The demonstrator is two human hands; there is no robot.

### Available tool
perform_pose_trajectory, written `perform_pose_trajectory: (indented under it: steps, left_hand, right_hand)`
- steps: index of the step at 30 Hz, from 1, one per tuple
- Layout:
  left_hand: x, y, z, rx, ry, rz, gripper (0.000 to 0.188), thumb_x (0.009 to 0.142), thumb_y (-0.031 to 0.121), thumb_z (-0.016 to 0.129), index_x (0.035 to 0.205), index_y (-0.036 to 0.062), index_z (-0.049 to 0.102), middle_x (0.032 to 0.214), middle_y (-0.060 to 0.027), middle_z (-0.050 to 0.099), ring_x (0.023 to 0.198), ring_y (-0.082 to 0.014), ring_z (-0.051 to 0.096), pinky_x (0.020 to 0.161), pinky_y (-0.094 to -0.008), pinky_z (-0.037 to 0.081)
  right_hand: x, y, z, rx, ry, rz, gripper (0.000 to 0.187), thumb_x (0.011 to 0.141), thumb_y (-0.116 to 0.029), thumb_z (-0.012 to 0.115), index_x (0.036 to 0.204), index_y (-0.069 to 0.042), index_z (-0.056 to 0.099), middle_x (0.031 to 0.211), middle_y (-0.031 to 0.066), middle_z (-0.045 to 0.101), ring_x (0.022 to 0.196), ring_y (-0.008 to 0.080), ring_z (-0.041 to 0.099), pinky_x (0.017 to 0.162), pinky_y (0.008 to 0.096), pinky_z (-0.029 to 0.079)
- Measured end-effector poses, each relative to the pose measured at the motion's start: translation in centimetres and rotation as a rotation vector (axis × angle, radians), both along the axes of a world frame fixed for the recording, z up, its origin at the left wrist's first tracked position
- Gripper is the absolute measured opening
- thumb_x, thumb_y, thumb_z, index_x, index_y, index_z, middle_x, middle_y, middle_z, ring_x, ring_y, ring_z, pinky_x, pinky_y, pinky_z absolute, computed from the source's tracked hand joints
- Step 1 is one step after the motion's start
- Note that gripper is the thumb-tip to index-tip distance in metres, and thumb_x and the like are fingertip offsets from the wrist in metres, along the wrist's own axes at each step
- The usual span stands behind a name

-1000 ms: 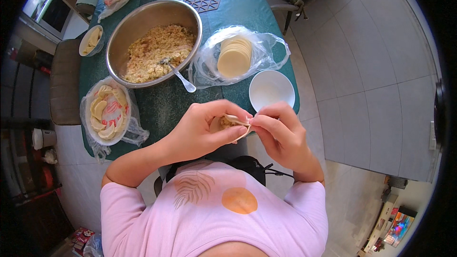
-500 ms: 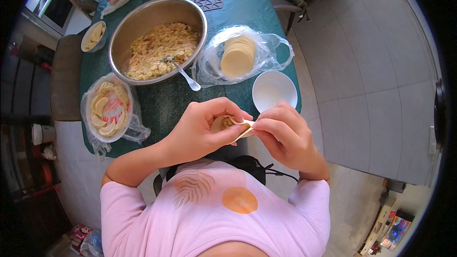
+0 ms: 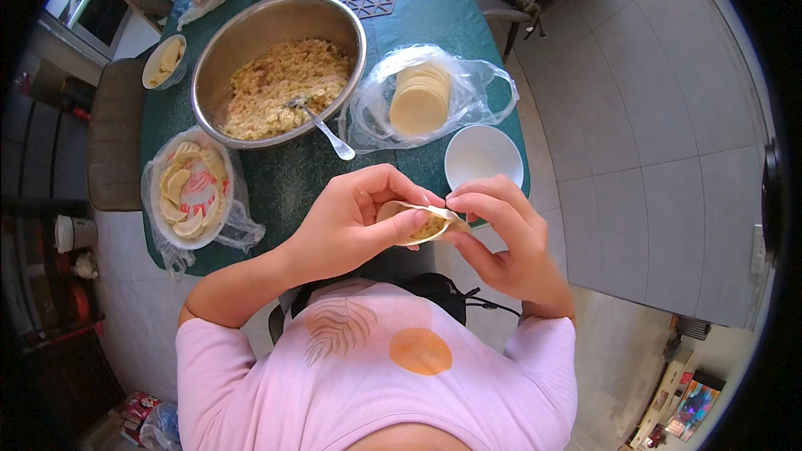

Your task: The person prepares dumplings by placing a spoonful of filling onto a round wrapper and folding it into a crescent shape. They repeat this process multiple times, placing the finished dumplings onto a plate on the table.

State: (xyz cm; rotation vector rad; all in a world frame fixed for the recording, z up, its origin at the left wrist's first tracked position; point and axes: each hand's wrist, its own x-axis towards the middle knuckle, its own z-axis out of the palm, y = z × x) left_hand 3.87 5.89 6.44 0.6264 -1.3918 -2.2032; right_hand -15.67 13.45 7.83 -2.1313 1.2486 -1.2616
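At the table's left edge, a small bowl [image 3: 173,81] contains pale folded pieces. Nearer the person, a white dish [image 3: 185,241], set in a clear plastic bag [image 3: 242,231], carries filled dumplings [image 3: 176,186] arranged around its inside. Next, a steel basin [image 3: 249,33] contains chopped filling [image 3: 288,88]; a spoon [image 3: 334,139] leans over its near rim. The left hand [image 3: 355,213] grips the left side of a partly folded wrapper [image 3: 454,223], thumb in front, at the table's near edge. Filling shows through the wrapper's opening. Beyond it, round wrappers [image 3: 419,106] are stacked on a second clear bag [image 3: 474,98]. A white bowl [image 3: 484,157] stands just beside this bag. The right hand [image 3: 505,234] grips the partly folded wrapper's right end between thumb and fingers.
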Motion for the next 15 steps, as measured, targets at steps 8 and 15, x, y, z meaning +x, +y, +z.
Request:
perform_pose_trajectory:
  steps: [8,15]
  left_hand:
    - [0.1,-0.2,0.4,-0.309,-0.118,-0.021,0.010,0.087,-0.002,0.059,0.096,-0.0030,0.054,0.111,-0.0170,0.061,0.089,-0.0117,0.062,0.075,-0.0226,0.053]
    - [-0.1,-0.1,-0.1,-0.293,-0.037,0.028,0.012,0.087,-0.002,0.059,0.098,-0.0024,0.053,0.110,-0.0168,0.061,0.093,-0.0134,0.062,0.075,-0.0230,0.053]
  right_hand:
    - [-0.2,-0.3,0.0,-0.079,0.113,0.047,0.029,0.072,0.005,0.070,0.098,0.001,0.058,0.092,0.0127,0.056,0.073,0.0256,0.055,0.061,0.0329,0.046]
    - [-0.2,-0.5,-0.6,-0.154,0.183,0.003,0.032,0.071,0.006,0.070,0.100,0.000,0.059,0.092,0.0119,0.054,0.074,0.0252,0.054,0.062,0.0324,0.045]
